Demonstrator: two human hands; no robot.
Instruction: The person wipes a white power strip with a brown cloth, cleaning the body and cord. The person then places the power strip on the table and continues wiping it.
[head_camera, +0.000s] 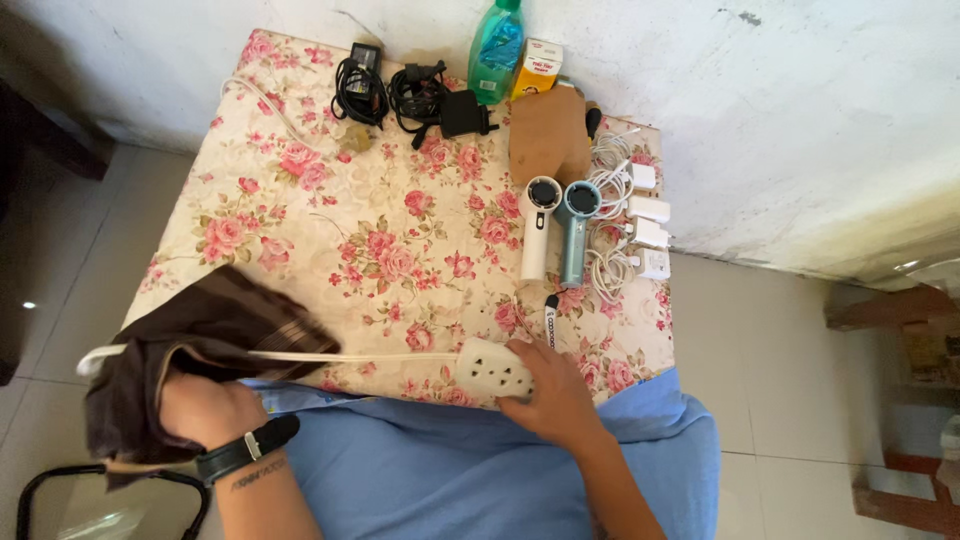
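white power strip (493, 367) gripped by the right hand (553, 393) at the counter's (300, 230) near edge, brown cloth (190, 345) clutched in the left hand (207, 410), two handheld fans (558, 228) laid further back

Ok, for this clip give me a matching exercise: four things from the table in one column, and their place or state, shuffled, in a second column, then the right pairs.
Things:
1. white power strip
2. brown cloth
3. green bottle
4. white chargers

Places or states:
A. upright at the table's far edge, by the wall
B. bunched in the left hand
C. at the near edge, under the right hand
D. in a row along the right side, beside two handheld fans

Pairs: 1-C, 2-B, 3-A, 4-D
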